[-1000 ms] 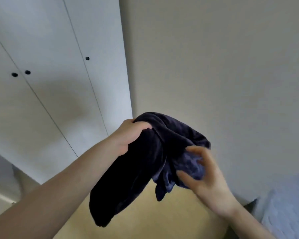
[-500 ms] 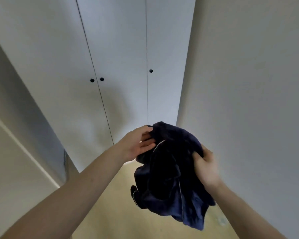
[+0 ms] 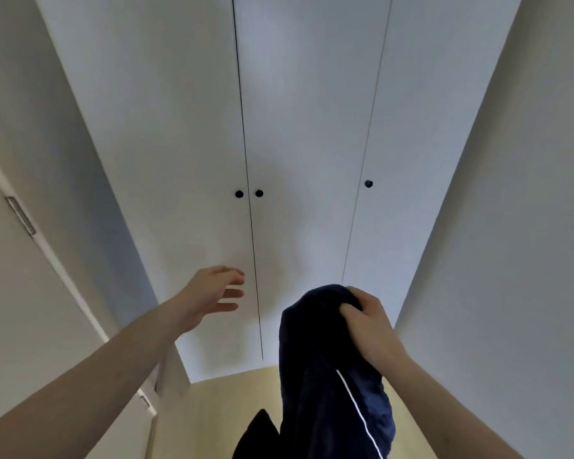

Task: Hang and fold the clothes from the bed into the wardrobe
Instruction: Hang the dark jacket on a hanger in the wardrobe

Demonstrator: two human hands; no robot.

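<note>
Gripping the bunched top of a dark navy garment (image 3: 328, 376), the right hand (image 3: 367, 326) is holding it up in front of the white wardrobe (image 3: 305, 127), its fingers curled over the cloth. The garment is hanging straight down from that hand, below the wardrobe's right-hand door seam, and a thin white piping line is running down its lower part. Its bottom edge is passing out of view at the lower border.

The left hand (image 3: 212, 296) is holding nothing; its fingers are spread and loosely bent, reaching toward the wardrobe just left of the central door seam, and whether the fingertips are touching the door cannot be told. This hand is sitting well below the pair of black knobs (image 3: 249, 193) that are flanking the central seam. A third black knob (image 3: 368, 183) is sitting beside the right seam, above the garment. All the wardrobe doors are standing shut. A pale yellow floor (image 3: 239, 392) is showing beneath the wardrobe, between the two forearms.
</note>
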